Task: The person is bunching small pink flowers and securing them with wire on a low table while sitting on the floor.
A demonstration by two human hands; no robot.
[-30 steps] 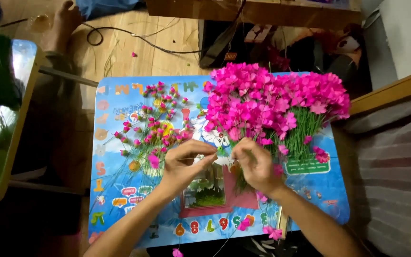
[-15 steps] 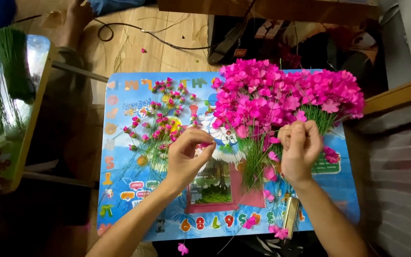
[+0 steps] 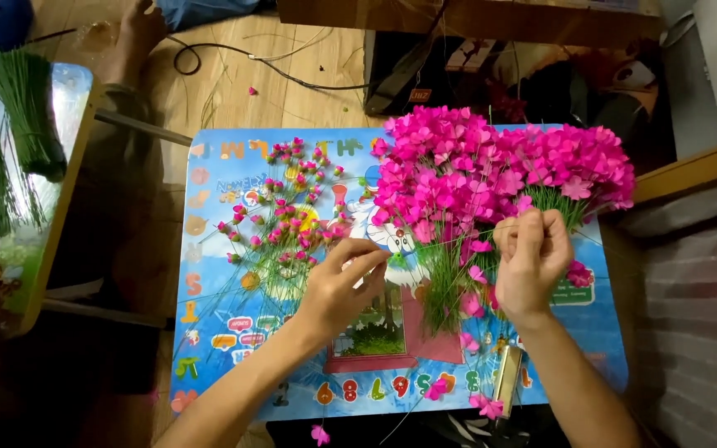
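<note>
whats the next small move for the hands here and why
Probably bring the right hand down to lay its piece on the pile of pink flowers. That hand is raised at the pile's edge with fingers pinched, while the left hand pinches a thin green stem by the loose buds.

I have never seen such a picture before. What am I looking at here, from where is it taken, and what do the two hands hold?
There is no machine here. A person wears a camera on the head, so this single view looks straight down at their own two bare hands. They work over a small blue children's table printed with letters and numbers. On it lie a big heap of finished pink paper flowers on green stems and a looser pile of small pink buds on thin wires. The left hand pinches a thin green wire that stretches across to the right hand, whose fingers are closed at the wire's other end. At far left, bundles of green wire stems lie on another table.
</note>
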